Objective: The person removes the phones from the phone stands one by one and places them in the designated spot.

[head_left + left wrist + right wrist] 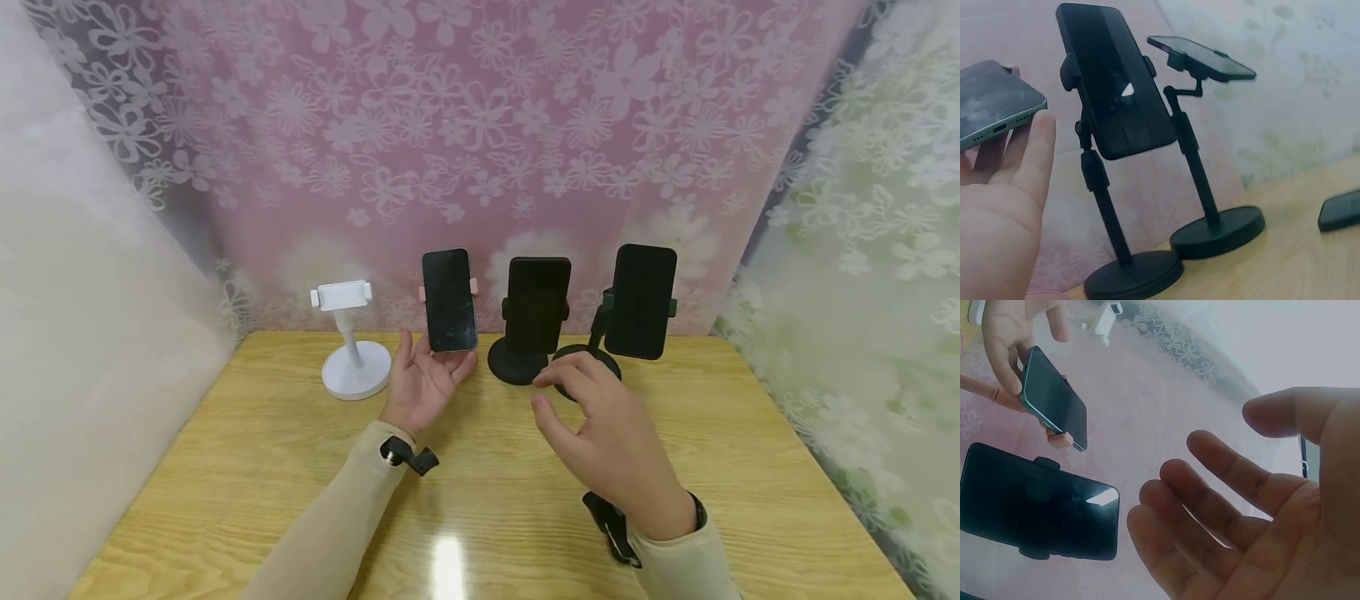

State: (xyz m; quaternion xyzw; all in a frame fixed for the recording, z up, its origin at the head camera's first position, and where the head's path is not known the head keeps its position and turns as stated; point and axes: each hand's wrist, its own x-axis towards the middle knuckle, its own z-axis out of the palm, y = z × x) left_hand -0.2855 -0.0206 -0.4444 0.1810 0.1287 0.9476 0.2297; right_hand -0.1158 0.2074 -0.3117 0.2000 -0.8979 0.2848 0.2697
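We see the left hand (426, 385) with its palm turned up, below the left phone (449, 300), which sits in a pink holder (475, 287). Its fingers are extended behind the lower end of this phone and seem to touch it, while the thumb is apart from it. The right hand (611, 437) is over the table (487, 492), its fingers loosely bent, the thumb well apart from them. Beyond it we find the middle phone (537, 304) and the right phone (641, 300), each in a dark stand. The white stand (356, 370) is at far left.
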